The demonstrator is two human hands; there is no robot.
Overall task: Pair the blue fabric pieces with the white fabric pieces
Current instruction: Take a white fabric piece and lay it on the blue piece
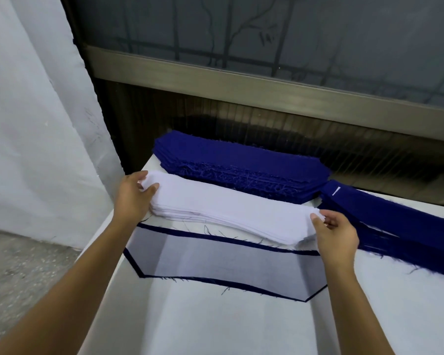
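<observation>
The white stack (228,211) is pinched at both ends by left hand (132,198) and right hand (337,238), beside the blue stack (241,160).

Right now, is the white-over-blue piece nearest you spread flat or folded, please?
Spread flat: the nearest piece lies smooth on the table, its whole outline visible, with blue border showing along its edges.

White stack (231,211) before blue stack (241,165); paired piece (226,260) nearest.
</observation>
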